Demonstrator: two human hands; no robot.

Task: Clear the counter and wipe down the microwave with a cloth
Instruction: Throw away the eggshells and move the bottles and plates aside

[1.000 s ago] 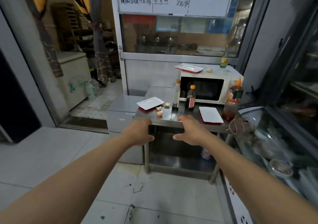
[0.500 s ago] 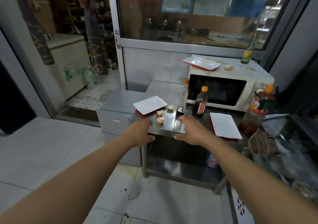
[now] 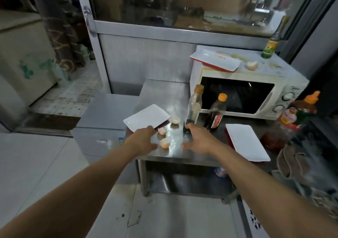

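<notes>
A white microwave stands at the back right of a steel counter. On the counter lie a white plate at the left, three eggshell pieces, two orange-capped bottles and a second white plate. My left hand hovers over the counter's front left, fingertips by the left plate's near edge, holding nothing. My right hand reaches toward the base of the clear bottle, fingers loose. A brown cloth hangs at the counter's right end.
On the microwave's stained top sit a red-rimmed plate, an eggshell and a green bottle. A large sauce bottle stands at the counter's right. A low steel box adjoins the counter's left.
I have stepped closer to the counter. Both hands moved forward from its front edge to over the surface, the left near the plate, the right near the clear bottle.
</notes>
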